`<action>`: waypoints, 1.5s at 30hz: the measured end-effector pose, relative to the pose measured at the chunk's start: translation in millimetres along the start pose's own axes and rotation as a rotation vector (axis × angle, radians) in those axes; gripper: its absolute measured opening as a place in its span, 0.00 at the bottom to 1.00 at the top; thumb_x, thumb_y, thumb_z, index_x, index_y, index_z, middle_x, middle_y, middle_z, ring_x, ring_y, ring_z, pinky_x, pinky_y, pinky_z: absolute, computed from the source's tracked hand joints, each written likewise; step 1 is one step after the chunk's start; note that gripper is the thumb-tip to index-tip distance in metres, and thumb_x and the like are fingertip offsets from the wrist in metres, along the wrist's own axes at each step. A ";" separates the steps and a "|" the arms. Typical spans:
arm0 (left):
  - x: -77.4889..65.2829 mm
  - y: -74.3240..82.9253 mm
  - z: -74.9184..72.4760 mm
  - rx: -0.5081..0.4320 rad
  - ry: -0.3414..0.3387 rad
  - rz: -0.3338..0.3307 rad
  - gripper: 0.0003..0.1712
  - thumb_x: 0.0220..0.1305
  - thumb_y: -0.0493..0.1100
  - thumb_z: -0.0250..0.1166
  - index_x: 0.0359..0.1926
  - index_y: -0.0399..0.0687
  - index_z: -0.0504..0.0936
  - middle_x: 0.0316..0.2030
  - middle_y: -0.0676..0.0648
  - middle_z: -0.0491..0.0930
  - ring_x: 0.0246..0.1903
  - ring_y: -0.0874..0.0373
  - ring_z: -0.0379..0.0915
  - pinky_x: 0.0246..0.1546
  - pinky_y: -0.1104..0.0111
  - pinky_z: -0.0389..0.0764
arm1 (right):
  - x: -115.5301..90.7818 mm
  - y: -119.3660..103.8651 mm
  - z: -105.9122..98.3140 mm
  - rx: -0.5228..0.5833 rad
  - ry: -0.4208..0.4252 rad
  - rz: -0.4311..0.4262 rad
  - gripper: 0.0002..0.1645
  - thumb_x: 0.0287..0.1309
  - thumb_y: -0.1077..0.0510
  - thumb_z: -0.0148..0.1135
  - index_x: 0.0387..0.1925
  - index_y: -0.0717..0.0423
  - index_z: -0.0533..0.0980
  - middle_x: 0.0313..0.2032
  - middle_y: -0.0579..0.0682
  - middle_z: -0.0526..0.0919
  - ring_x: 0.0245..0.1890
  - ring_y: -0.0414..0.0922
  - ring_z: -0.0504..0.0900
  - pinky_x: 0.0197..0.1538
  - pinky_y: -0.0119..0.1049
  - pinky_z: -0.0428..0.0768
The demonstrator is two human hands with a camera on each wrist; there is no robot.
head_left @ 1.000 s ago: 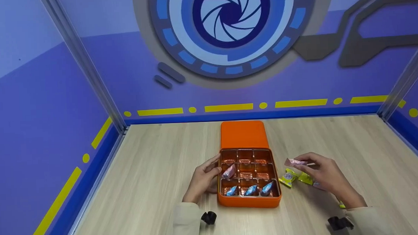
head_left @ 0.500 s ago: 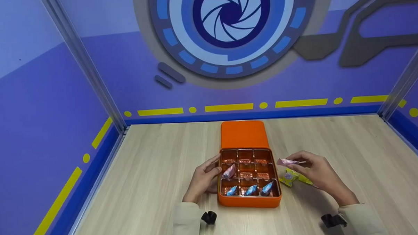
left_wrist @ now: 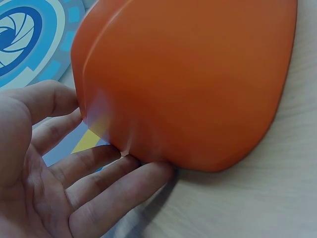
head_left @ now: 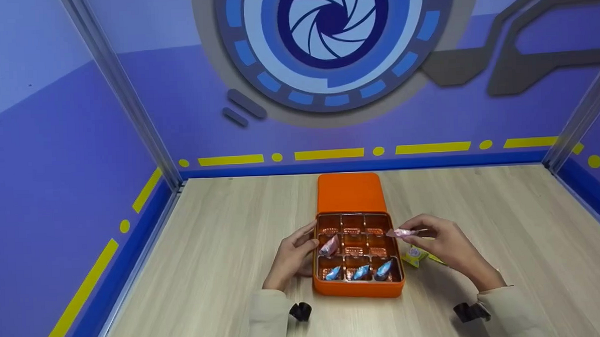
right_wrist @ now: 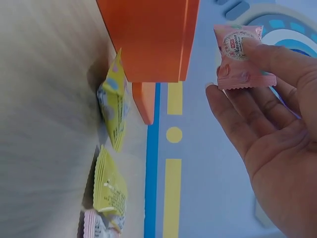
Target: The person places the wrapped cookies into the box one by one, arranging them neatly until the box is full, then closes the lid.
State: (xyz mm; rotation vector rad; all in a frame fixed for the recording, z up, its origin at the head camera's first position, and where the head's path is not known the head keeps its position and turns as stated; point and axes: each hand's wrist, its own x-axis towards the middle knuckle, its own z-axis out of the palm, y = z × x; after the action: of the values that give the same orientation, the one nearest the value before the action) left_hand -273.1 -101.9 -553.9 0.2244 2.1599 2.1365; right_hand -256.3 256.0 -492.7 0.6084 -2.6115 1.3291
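Note:
My right hand [head_left: 450, 243] pinches a pink wrapped candy [head_left: 402, 233] between thumb and fingers, over the right rim of an orange box [head_left: 358, 289]. The right wrist view shows the same candy [right_wrist: 240, 54] with printing on its wrapper. My left hand [head_left: 292, 258] rests against the box's left side; its extended fingers [left_wrist: 106, 198] touch the orange wall in the left wrist view. The box has a clear divided insert. Blue candies [head_left: 361, 272] lie in its three front compartments, and another pink candy [head_left: 328, 246] lies in the middle row's left compartment.
The orange lid [head_left: 351, 192] lies behind the box. Yellow candies [head_left: 415, 257] are on the table right of it, partly under my right hand. The right wrist view shows a pale pink wrapper [right_wrist: 94, 225] beside a yellow candy [right_wrist: 110, 191]. A blue-purple panel wall encloses the table.
My right hand has moved left with the pink candy, from beside the box to its right rim. The left hand and the box have stayed put.

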 end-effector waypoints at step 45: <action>-1.5 1.7 1.3 -0.022 0.004 -0.018 0.30 0.76 0.38 0.65 0.76 0.48 0.74 0.71 0.37 0.74 0.68 0.43 0.74 0.67 0.54 0.75 | 38.2 -15.2 40.7 0.038 -0.274 -0.151 0.13 0.65 0.65 0.73 0.47 0.48 0.86 0.44 0.41 0.87 0.43 0.43 0.84 0.50 0.38 0.85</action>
State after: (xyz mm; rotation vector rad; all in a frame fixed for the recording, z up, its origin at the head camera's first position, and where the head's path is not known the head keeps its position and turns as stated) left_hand -271.4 -100.8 -552.3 0.1983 2.1305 2.1514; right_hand -282.5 204.5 -494.0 1.0398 -2.6849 1.3342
